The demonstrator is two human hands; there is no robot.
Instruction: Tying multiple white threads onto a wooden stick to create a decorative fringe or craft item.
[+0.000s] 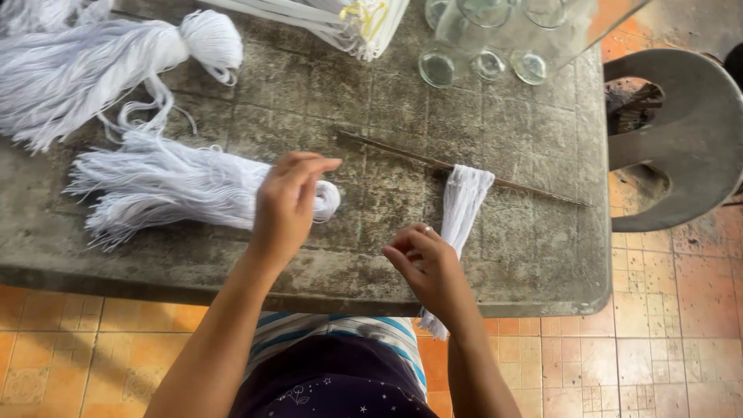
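White thread bundle (186,186): left hand (285,207) pinching its looped end; right hand (428,265) gripping thread strip (463,203).

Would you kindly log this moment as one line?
left hand: on white thread bundle | right hand: pinching thread strip | stick: on table

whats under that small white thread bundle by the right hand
The small white thread bundle is looped over a thin dark stick on the grey table; its lower end is hidden behind the right hand.

Soft white yarn (193,186), seemingly rough table (348,93)
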